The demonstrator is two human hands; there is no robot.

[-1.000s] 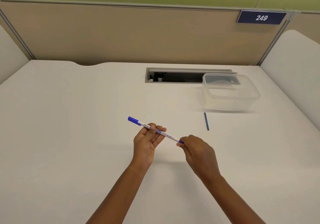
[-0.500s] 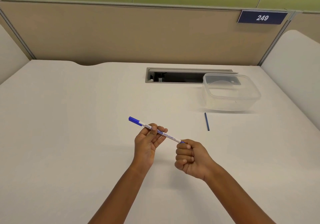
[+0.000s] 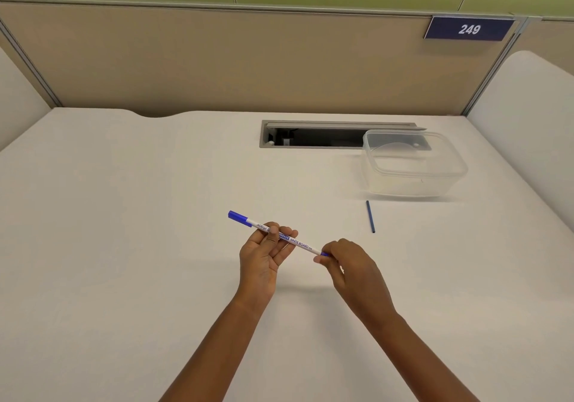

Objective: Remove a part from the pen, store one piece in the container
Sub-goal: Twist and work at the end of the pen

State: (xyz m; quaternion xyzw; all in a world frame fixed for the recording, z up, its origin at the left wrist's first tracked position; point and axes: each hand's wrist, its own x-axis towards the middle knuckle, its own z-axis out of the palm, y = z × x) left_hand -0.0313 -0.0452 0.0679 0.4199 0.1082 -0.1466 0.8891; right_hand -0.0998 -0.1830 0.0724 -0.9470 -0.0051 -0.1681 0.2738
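A white whiteboard pen (image 3: 298,242) with a blue cap at its far left end is held slanted above the table. My left hand (image 3: 264,255) grips its middle, palm up. My right hand (image 3: 348,265) pinches the pen's blue near end with fingertips. A thin blue stick (image 3: 370,217), a loose pen part, lies on the table to the right. The clear plastic container (image 3: 447,184) stands open beyond it at the right; nothing shows inside.
A rectangular cable slot (image 3: 310,136) is cut into the white table (image 3: 124,215) behind the container. Beige partition walls rise at the back and sides, with a sign reading 249 (image 3: 469,29).
My right hand has turned at the pen's blue end: fingers on it a second ago, fist rolled under half a second ago, fingertips pinching it now. The left hand and pen stay put.
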